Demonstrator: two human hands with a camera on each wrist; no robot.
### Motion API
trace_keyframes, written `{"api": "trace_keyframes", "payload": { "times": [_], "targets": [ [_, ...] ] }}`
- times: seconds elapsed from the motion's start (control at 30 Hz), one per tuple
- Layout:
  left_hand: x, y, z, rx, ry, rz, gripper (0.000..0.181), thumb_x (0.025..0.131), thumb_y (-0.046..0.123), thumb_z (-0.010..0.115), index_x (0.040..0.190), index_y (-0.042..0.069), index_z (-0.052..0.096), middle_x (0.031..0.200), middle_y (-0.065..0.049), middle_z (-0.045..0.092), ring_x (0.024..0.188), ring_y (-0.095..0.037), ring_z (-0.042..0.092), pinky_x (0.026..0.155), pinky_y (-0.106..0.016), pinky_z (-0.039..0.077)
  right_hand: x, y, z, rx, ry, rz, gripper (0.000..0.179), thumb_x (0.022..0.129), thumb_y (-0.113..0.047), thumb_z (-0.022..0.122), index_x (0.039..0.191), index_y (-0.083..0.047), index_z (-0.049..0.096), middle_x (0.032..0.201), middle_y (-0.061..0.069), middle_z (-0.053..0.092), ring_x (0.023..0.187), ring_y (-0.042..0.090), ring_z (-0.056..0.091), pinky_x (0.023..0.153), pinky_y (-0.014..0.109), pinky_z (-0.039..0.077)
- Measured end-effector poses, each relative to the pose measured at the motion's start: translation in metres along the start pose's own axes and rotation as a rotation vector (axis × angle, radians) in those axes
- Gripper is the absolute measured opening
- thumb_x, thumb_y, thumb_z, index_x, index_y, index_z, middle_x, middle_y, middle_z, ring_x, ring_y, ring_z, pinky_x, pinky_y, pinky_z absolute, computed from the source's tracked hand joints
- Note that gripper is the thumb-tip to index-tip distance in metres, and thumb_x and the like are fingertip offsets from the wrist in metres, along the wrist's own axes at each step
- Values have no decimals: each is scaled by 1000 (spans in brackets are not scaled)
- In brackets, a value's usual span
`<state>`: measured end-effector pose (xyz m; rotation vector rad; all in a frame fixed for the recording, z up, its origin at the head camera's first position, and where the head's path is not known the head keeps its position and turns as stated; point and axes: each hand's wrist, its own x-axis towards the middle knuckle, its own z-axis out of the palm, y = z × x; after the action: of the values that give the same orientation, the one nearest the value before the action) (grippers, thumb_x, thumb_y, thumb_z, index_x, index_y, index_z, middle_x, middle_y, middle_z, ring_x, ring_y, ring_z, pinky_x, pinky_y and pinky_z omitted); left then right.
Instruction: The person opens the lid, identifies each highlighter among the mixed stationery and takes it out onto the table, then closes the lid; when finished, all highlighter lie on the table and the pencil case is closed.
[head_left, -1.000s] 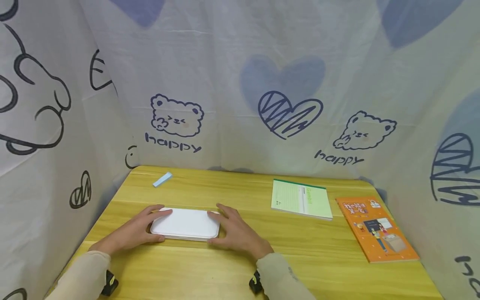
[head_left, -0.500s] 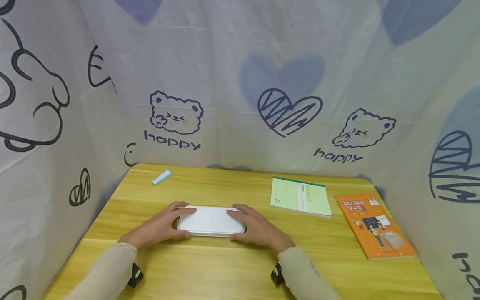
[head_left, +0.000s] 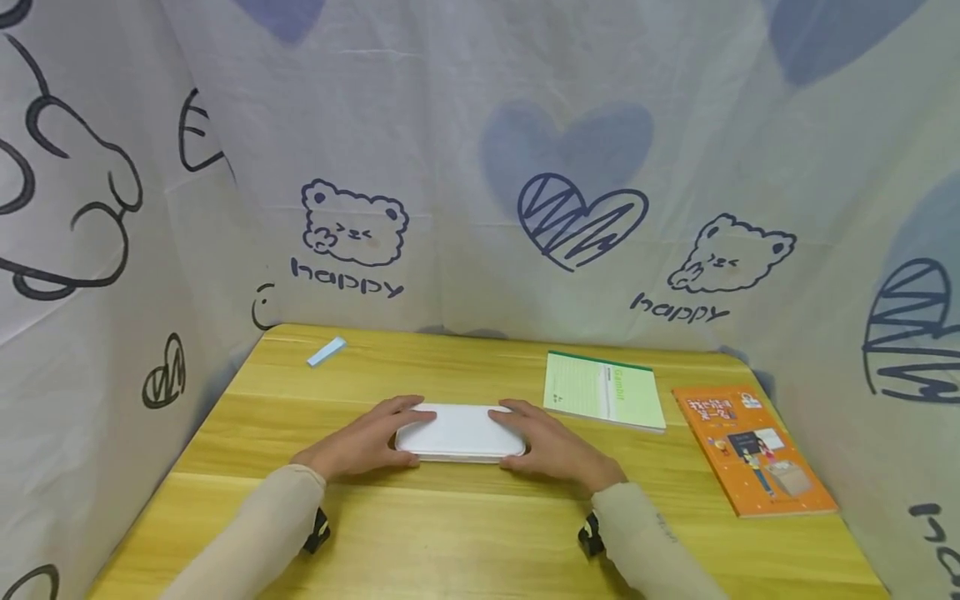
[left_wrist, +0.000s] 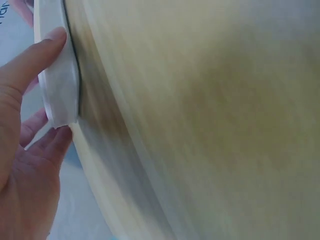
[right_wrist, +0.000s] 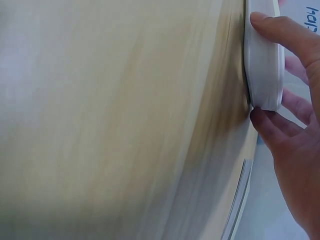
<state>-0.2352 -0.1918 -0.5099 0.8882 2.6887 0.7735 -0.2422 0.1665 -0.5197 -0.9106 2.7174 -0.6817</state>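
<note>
Left to right: we have a flat pale-blue strip point(head_left: 326, 352) at 10 o'clock of the white round-cornered box point(head_left: 459, 430), left hand point(head_left: 365, 440) gripping the box's 9 o'clock end, right hand point(head_left: 557, 443) gripping its 3 o'clock end. Box is on the yellow wood-grain table point(head_left: 450, 533), long axis 9-to-3; we can't tell its front. Pale-green notebook point(head_left: 585, 387) between 2 and 3, orange illustrated book point(head_left: 750, 450) at 3. Only head shows us the box top; wrist views show the near wall better, but crop the box. Head hides some fingertips.
</note>
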Motion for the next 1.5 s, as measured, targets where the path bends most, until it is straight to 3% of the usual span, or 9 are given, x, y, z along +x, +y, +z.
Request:
{"api": "trace_keyframes", "payload": {
  "times": [0.23, 0.43, 0.63, 0.73, 0.93, 1.07, 1.13, 1.27, 1.5],
  "targets": [
    [5, -2, -1, 51, -2, 24, 71, 98, 39, 84, 160, 20, 57, 174, -16, 40, 158, -43, 41, 126, -65, 38, 0, -1, 1, -56, -12, -1, 80, 102, -42, 77, 171, -22, 39, 177, 13, 34, 162, 36, 36, 130, 58, 36],
    [15, -4, -11, 77, -40, -10, 72, 95, 45, 85, 158, 25, 59, 173, -10, 45, 154, -39, 46, 126, -63, 40, 0, -4, 1, -98, 1, -11, 81, 102, -39, 77, 171, -18, 39, 176, 17, 35, 161, 37, 37, 130, 56, 37],
    [18, -10, -22, -40, -54, -31, 69, 94, 52, 84, 154, 25, 63, 169, -9, 51, 152, -42, 49, 125, -67, 38, 0, -3, 1, -58, 8, -2, 87, 101, -40, 78, 173, -22, 34, 178, 15, 32, 161, 37, 37, 129, 57, 38],
    [17, -13, -24, -125, -54, -54, 68, 95, 54, 82, 154, 27, 64, 169, -8, 50, 155, -43, 47, 126, -69, 36, -3, -2, 1, 34, 26, 27, 90, 98, -42, 82, 173, -26, 35, 180, 11, 30, 163, 36, 35, 129, 61, 37],
    [16, -19, -24, -335, -14, -135, 58, 99, 50, 80, 151, 25, 68, 165, -9, 55, 150, -41, 53, 122, -61, 46, -14, 9, 5, 337, 214, 61, 91, 94, -39, 88, 169, -20, 40, 176, 7, 36, 163, 36, 36, 129, 63, 36],
    [17, -21, -27, -343, 18, -178, 56, 102, 57, 72, 149, 27, 68, 158, -7, 62, 148, -39, 55, 123, -64, 43, -24, 18, 7, 476, 406, 48, 63, 96, -20, 87, 150, -8, 57, 152, 10, 57, 146, 38, 57, 115, 48, 55],
    [17, -21, -30, -327, 31, -193, 57, 104, 61, 66, 150, 27, 68, 156, -7, 64, 147, -38, 56, 123, -65, 42, -26, 18, 6, 471, 460, 27, 45, 95, -11, 87, 133, -2, 64, 139, 13, 64, 138, 38, 63, 111, 46, 58],
    [18, -22, -33, -329, 65, -227, 56, 107, 63, 60, 149, 27, 68, 153, -9, 66, 145, -37, 57, 124, -65, 41, -23, 14, 3, 305, 389, -8, 30, 97, -16, 85, 124, -9, 73, 141, 10, 69, 142, 34, 61, 120, 56, 49],
    [24, -24, -30, -473, 124, -229, 65, 111, 59, 56, 158, 14, 57, 155, -18, 63, 126, -33, 74, 120, -57, 49, -15, 10, -2, 129, 199, -10, 60, 101, -30, 81, 157, -21, 59, 170, 1, 47, 158, 32, 45, 127, 60, 40]
  ]
}}
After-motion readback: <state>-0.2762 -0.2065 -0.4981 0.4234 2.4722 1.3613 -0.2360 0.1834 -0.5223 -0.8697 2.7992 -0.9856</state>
